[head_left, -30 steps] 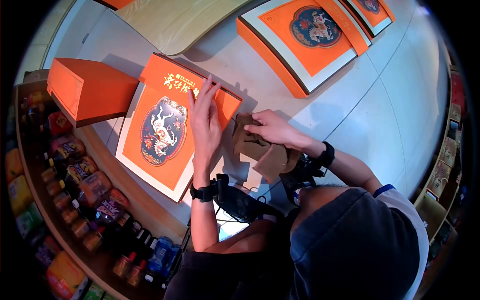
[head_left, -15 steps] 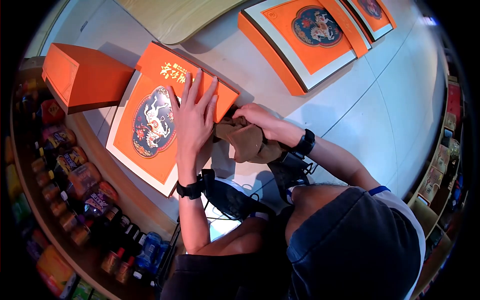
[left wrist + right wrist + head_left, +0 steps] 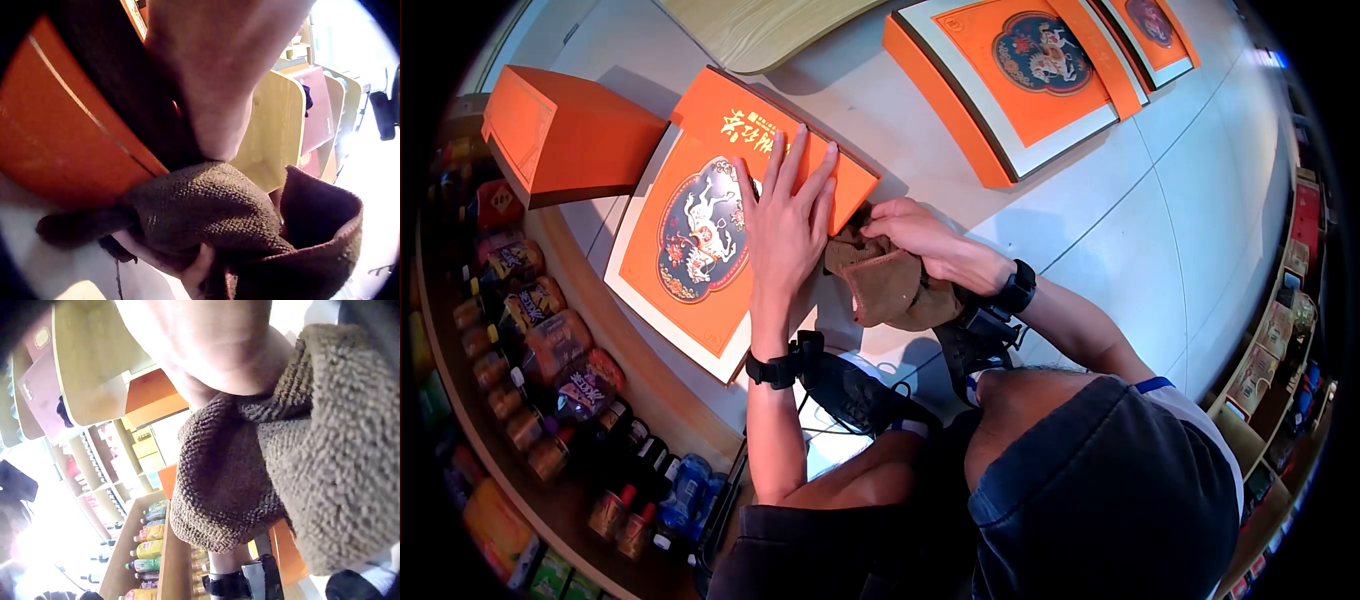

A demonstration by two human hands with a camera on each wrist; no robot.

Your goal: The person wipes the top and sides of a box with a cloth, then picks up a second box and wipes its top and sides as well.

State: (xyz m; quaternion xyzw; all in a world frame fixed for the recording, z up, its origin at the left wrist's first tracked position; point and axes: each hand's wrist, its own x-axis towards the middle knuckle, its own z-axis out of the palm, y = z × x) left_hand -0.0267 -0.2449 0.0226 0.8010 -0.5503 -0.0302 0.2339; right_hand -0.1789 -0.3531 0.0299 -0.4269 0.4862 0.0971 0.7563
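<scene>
A large orange gift box [image 3: 645,235], with a white border and a horse medallion, lies on the tiled floor in the head view. Across its lid, fingers spread and straight, rests my left hand [image 3: 785,235]. My right hand [image 3: 920,240] grips a bunched brown cloth [image 3: 890,290] at the box's near right side. In the left wrist view the rough-textured cloth [image 3: 206,206] sits right against the orange box wall [image 3: 69,119]. Folds of the same cloth [image 3: 337,450] fill much of the right wrist view, below the right hand.
An orange box [image 3: 590,140] stands upright at the left, beside a low shelf [image 3: 635,330] of bottles and packets. Another horse-medallion box [image 3: 1010,90] lies at the upper right. A wooden board edge [image 3: 760,35] juts in at the top; more shelves [image 3: 1250,420] curve along the right.
My left hand has come down flatter onto the lid with fingers spread wider. The right hand has carried the cloth leftward, up to the box's side.
</scene>
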